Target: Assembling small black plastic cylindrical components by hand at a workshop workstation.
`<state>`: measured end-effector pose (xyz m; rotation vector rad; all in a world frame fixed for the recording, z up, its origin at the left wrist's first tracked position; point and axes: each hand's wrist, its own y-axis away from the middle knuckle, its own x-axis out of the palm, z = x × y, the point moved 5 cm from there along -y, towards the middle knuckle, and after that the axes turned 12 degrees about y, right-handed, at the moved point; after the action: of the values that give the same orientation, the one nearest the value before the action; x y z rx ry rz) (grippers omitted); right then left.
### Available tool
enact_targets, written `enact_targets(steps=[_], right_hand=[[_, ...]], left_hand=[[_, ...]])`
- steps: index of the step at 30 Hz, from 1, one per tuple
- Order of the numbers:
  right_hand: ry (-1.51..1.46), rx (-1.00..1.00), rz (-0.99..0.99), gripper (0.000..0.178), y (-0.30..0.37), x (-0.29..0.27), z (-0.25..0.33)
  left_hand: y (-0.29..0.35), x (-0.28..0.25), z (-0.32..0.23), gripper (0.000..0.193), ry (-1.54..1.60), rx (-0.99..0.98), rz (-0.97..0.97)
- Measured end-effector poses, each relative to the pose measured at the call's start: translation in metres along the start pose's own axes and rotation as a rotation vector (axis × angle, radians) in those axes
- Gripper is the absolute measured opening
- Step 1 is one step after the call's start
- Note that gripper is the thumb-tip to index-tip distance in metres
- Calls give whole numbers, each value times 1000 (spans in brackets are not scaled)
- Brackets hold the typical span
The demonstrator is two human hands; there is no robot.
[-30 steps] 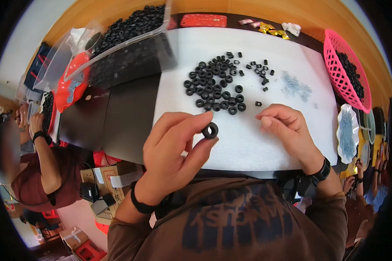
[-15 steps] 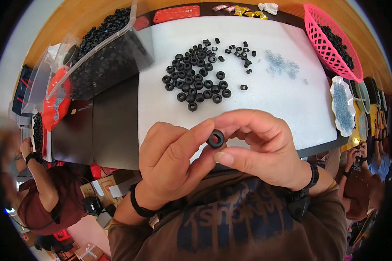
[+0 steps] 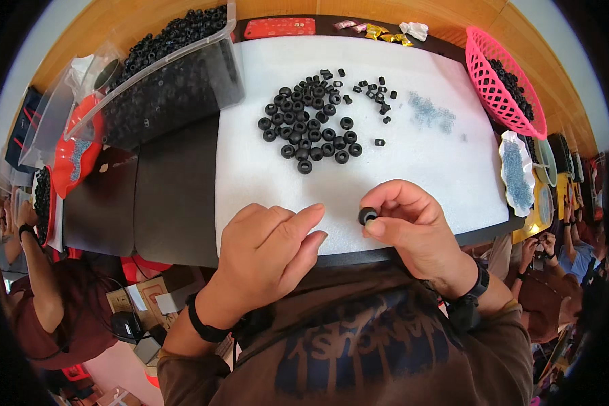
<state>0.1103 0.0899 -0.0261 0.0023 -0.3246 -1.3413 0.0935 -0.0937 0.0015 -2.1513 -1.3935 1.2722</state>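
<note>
Between the thumb and fingertips of my right hand (image 3: pixel 409 227) sits a black round part with a hole through it (image 3: pixel 367 216). My left hand (image 3: pixel 267 247) is apart from it on the left, thumb and forefinger separated with nothing between them, the other fingers curled. Both hands are over the near edge of a white foam sheet (image 3: pixel 426 162). Beyond them lies a pile of similar black ring-like parts (image 3: pixel 309 125). To its right are smaller black blocky pieces (image 3: pixel 379 95) and a scatter of tiny clear bluish pieces (image 3: pixel 432 114).
A clear plastic bin (image 3: pixel 162 101) full of black parts stands back left, beside a red dish (image 3: pixel 81 159). At right are a pink basket (image 3: pixel 501 101) and a white tray (image 3: pixel 504 162) of bluish pieces. A red case (image 3: pixel 279 27) and wrapped sweets (image 3: pixel 379 32) lie behind.
My hands have separated. My right hand has moved right with the black ring-like part, while my left hand has let go of it and its thumb and forefinger have parted.
</note>
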Motion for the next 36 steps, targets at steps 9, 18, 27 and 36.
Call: enact_targets(steps=[9, 18, 27, 36], right_hand=[[-17, -194, 22, 25, 20, 10, 19], [-145, -178, 89, 22, 33, 11, 31], [24, -382, 78, 19, 27, -11, 31], [-158, -142, 86, 25, -5, -19, 4]], left_hand=[[-22, 2, -7, 24, 393, -239, 79], [-40, 7, -41, 36, 303, -21, 32], [-59, 28, -37, 45, 311, -33, 111], [-128, 32, -28, 32, 550, -435, -81]])
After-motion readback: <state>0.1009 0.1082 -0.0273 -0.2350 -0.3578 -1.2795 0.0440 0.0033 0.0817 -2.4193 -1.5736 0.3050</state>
